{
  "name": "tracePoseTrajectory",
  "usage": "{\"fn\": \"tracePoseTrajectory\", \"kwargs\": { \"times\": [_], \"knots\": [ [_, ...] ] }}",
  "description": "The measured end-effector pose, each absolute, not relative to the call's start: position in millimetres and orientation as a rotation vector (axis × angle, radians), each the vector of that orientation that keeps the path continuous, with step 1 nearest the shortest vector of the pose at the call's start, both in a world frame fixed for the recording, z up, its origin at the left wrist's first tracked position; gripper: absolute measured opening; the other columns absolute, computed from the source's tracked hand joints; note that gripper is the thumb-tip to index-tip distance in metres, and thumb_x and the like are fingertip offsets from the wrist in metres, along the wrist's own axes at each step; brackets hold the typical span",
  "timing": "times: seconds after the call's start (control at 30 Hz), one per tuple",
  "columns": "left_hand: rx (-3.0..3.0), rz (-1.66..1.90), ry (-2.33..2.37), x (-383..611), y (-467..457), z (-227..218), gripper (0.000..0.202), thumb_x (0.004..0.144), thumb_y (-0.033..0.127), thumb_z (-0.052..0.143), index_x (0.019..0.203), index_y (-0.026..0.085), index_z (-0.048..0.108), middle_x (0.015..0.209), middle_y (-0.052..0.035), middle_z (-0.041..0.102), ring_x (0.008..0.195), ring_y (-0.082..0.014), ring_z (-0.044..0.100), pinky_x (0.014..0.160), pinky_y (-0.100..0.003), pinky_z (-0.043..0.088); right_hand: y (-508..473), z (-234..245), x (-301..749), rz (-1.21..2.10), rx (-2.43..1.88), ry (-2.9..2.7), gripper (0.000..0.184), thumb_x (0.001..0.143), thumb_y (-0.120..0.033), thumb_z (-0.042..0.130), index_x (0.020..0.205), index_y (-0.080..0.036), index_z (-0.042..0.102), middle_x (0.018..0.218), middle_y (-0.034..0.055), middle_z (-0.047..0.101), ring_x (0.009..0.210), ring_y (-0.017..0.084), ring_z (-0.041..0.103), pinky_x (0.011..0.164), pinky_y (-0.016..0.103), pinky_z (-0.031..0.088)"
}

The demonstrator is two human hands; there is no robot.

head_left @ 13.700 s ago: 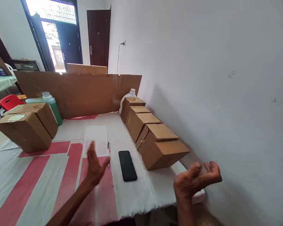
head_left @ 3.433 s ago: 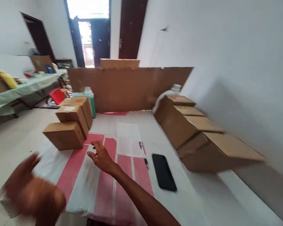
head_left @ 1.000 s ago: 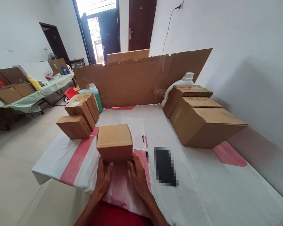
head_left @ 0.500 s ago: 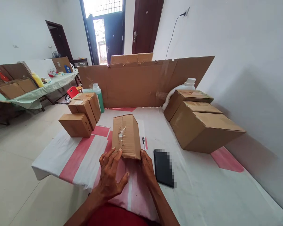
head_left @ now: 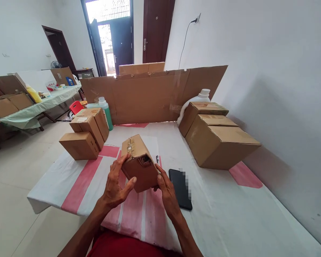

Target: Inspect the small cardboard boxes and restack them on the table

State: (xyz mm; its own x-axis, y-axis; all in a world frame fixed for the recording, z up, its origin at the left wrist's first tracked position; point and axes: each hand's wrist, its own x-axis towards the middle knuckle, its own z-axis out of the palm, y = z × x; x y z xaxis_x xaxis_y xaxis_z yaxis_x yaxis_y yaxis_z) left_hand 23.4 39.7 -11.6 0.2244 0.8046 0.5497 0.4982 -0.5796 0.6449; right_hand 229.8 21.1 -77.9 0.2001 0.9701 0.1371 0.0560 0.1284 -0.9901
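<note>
I hold a small cardboard box (head_left: 139, 162) tilted above the table, its taped seam facing up and left. My left hand (head_left: 115, 185) grips its left side, thumb across the front face. My right hand (head_left: 167, 192) grips its lower right corner. Under the box lie a white sheet (head_left: 152, 142) and a pen (head_left: 157, 159). A black phone (head_left: 179, 182) lies flat just right of my right hand.
Three cardboard boxes (head_left: 82, 137) sit at the left of the table (head_left: 230, 210), with a green bottle (head_left: 105, 110) behind them. More boxes (head_left: 219, 137) and a white jug (head_left: 196, 100) line the right wall. A cardboard sheet (head_left: 152, 94) stands across the back.
The box was resting on the table with its seam up; now both hands have lifted and turned it so a corner points toward me. The view has shifted slightly left.
</note>
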Motion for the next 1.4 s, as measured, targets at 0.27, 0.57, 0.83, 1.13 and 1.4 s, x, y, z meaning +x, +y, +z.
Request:
{"fn": "tracePoseTrajectory", "kwargs": {
  "times": [0.27,0.57,0.83,1.13,1.4],
  "knots": [
    [2.013,1.422,1.373,20,49,23,0.042,0.095,0.036,0.063,0.136,0.026,0.061,0.128,-0.0075,0.066,0.121,-0.0258,0.06,0.106,-0.043,0.047,-17,-34,211,0.974,-1.254,-1.229,0.05,0.096,-0.061,0.055,0.121,-0.019,0.06,0.071,0.0,0.068,0.057,0.016,0.061,0.052,0.026,0.049],
    [2.0,1.24,1.539,17,31,40,0.025,0.089,0.039,0.071,0.111,0.028,0.071,0.11,-0.0032,0.068,0.106,-0.0254,0.062,0.094,-0.04,0.047,-57,-24,192,0.774,-1.319,-1.445,0.037,0.095,-0.057,0.058,0.101,-0.021,0.063,0.056,-0.0059,0.055,0.047,0.013,0.052,0.046,0.023,0.038],
    [2.307,1.283,1.55,46,-7,38,0.018,0.085,0.029,0.074,0.102,0.028,0.067,0.102,-0.0018,0.07,0.1,-0.027,0.061,0.088,-0.042,0.042,-31,13,205,0.466,-1.298,-1.464,0.018,0.097,-0.037,0.058,0.103,-0.023,0.066,0.075,0.0001,0.069,0.06,0.016,0.064,0.057,0.025,0.05],
    [2.43,1.395,1.531,37,-9,33,0.02,0.091,0.02,0.067,0.109,0.029,0.068,0.099,-0.0013,0.065,0.094,-0.0233,0.059,0.086,-0.039,0.043,-22,-16,202,0.673,-1.336,-1.366,0.043,0.107,-0.049,0.029,0.108,-0.022,0.062,0.072,0.0014,0.068,0.06,0.018,0.064,0.058,0.028,0.046],
    [2.388,1.336,1.521,43,-1,33,0.019,0.098,0.029,0.061,0.116,0.029,0.068,0.108,-0.0041,0.066,0.1,-0.0255,0.06,0.089,-0.042,0.044,68,-73,247,0.608,-2.175,-1.399,0.009,0.092,-0.02,0.062,0.096,-0.014,0.066,0.09,0.0228,0.076,0.092,0.035,0.074,0.077,0.04,0.049]
  ]
}}
